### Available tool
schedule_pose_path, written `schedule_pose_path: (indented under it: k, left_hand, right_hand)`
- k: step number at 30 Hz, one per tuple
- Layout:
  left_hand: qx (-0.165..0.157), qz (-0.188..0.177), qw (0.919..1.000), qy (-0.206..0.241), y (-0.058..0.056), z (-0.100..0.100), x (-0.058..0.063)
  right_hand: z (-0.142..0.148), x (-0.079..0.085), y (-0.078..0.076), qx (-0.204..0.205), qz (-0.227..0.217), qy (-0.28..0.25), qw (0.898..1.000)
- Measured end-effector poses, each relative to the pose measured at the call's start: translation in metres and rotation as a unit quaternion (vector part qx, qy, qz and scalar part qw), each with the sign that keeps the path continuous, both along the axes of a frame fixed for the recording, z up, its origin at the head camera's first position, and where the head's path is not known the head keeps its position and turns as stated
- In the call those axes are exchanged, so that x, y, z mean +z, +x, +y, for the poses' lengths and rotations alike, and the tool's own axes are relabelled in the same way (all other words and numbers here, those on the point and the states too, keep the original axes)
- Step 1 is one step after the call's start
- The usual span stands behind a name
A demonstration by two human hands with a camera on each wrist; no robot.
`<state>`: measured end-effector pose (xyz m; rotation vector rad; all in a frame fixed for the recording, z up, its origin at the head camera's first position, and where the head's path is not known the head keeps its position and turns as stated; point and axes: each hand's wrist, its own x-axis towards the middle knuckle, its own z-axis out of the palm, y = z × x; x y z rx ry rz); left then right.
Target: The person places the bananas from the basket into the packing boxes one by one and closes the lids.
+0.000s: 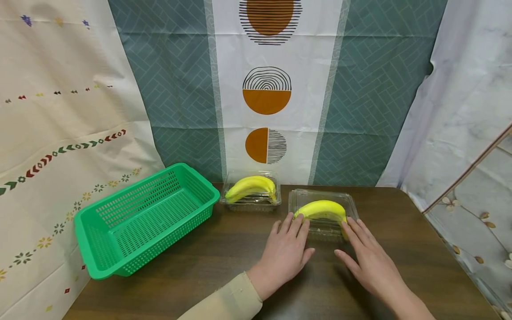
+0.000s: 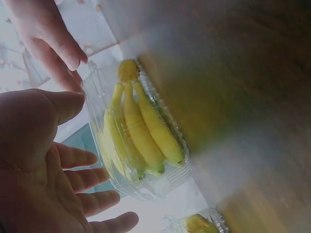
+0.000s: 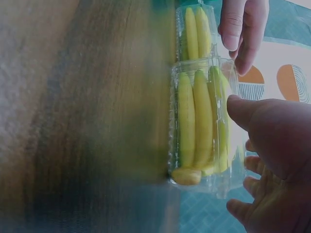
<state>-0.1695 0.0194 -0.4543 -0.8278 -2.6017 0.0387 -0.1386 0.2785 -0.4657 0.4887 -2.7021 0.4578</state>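
A bunch of bananas (image 1: pixel 322 208) lies in a clear plastic box (image 1: pixel 300 196) near the back of the table. My left hand (image 1: pixel 285 255) has its fingers extended at the box's left side. At its right side is my right hand (image 1: pixel 370 260), fingers likewise extended. Whether the fingertips touch the plastic or hover over it, I cannot tell. In the left wrist view the bananas (image 2: pixel 138 131) show through the see-through wall, stem end towards the right hand. The right wrist view shows the same bunch (image 3: pixel 201 121) between both hands, neither one curled round the box.
A second clear box with bananas (image 1: pixel 252 184) stands to the left, against the patterned cloth (image 1: pixel 180 89). Further left is a green plastic basket (image 1: pixel 160 246) with slotted walls, set at an angle. All stand on a brown wooden table (image 1: pixel 216 258).
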Motion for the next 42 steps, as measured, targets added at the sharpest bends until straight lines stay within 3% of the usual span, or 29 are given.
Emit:
schedule_pose_path:
  k: [13,42]
  left_hand:
    - [0.016,-0.021,0.9997,-0.003,-0.014,0.003,0.000]
    - [0.042,-0.026,0.9987,-0.014,-0.039,0.006,0.002]
  right_hand:
    - [0.000,0.002,-0.015,0.003,-0.007,-0.001,1.000]
    - [-0.004,0.006,-0.047,0.002,-0.031,0.000,1.000]
